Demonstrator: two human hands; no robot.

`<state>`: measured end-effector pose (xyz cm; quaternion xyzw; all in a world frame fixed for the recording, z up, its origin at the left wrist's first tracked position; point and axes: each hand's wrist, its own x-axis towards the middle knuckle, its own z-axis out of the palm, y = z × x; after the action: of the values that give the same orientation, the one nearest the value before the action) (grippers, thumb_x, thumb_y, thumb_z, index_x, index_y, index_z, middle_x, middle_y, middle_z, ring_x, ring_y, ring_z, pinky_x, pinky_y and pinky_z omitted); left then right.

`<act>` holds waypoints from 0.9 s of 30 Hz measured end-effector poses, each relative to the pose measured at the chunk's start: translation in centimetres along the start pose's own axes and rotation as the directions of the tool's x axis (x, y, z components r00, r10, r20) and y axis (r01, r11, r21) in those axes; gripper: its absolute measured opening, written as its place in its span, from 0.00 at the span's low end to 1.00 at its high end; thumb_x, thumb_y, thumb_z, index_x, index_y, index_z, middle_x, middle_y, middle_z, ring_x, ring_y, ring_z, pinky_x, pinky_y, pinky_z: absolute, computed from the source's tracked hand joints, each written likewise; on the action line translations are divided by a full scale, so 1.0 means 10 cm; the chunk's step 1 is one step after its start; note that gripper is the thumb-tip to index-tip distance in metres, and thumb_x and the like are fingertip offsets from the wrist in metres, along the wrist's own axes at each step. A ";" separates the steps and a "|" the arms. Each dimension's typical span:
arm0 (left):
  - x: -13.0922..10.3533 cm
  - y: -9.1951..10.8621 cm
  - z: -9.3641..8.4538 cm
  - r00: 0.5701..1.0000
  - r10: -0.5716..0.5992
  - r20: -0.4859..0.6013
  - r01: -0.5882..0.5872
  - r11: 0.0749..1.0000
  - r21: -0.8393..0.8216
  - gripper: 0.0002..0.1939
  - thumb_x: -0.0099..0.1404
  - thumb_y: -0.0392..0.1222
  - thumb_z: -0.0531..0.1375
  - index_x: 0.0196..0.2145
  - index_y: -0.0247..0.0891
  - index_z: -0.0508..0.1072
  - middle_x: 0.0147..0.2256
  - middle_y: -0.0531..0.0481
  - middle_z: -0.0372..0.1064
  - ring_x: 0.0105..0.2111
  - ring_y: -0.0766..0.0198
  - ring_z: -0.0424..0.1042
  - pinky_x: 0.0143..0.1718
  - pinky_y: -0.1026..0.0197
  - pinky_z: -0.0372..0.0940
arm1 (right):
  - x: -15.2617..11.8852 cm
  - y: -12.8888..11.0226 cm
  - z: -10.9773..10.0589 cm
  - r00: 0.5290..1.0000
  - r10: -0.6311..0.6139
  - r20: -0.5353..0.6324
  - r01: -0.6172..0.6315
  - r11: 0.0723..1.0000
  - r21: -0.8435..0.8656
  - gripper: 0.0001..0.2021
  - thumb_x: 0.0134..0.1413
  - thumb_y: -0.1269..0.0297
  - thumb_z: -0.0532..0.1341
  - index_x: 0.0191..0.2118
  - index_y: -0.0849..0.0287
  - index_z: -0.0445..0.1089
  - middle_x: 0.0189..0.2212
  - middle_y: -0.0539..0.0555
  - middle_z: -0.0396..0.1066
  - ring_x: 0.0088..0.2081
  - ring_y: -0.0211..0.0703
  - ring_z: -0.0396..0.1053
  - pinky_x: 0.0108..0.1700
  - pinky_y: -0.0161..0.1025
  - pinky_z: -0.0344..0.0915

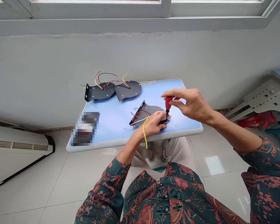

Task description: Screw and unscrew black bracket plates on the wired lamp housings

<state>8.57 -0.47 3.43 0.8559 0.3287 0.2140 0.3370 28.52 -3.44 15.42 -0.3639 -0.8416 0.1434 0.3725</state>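
Observation:
My right hand [192, 104] grips a red-handled screwdriver [168, 102] by its top, fingers pinched round it. The screwdriver stands nearly upright, its dark shaft reaching a screw near the right edge of a black metal plate [151, 109]. This plate lies on the blue table, with a rounded end and a bent flange on its left. Over the plate lies my left hand [154, 123], gripping it, thumb and fingers on either side of the screwdriver tip. Red, black and white wires spread from the plate, and a yellow wire [144, 133] hangs across my left wrist. My palm hides part of the plate.
Two similar black plates [130, 90] with coloured wires overlap at the table's back left. A blurred-out flat object [86, 129] is at the left edge of the blue table [112, 124]. A wall stands behind, a white appliance [18, 152] at left.

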 end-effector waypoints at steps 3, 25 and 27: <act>0.02 -0.04 -0.01 0.999 0.017 0.036 -0.017 1.000 0.006 0.27 0.59 0.30 0.66 0.56 0.41 0.75 0.59 0.42 0.72 0.67 0.50 0.64 0.66 0.48 0.65 | 0.01 -0.01 0.00 1.000 0.011 -0.001 -0.011 0.999 -0.039 0.14 0.61 0.73 0.58 0.49 0.58 0.77 0.35 0.50 0.79 0.36 0.40 0.74 0.47 0.40 0.71; 0.00 0.00 0.02 0.999 0.050 0.005 -0.051 0.983 0.174 0.20 0.62 0.31 0.65 0.53 0.37 0.75 0.56 0.40 0.72 0.58 0.50 0.73 0.59 0.50 0.71 | 0.14 -0.22 0.13 0.967 0.231 0.105 -0.138 0.827 -0.545 0.22 0.73 0.51 0.48 0.40 0.61 0.71 0.33 0.59 0.71 0.31 0.46 0.64 0.35 0.41 0.55; 0.01 -0.01 0.03 0.997 0.071 -0.002 -0.070 0.983 0.172 0.24 0.62 0.31 0.65 0.56 0.38 0.74 0.57 0.40 0.73 0.60 0.50 0.72 0.60 0.50 0.71 | 0.17 -0.22 0.05 0.946 0.254 0.200 -0.156 0.901 -0.404 0.18 0.72 0.58 0.48 0.44 0.60 0.72 0.38 0.58 0.73 0.36 0.47 0.67 0.38 0.42 0.59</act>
<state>8.73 -0.48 3.12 0.8921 0.3167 0.2002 0.2526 26.26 -3.71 17.14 -0.4959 -0.8498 0.0592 0.1686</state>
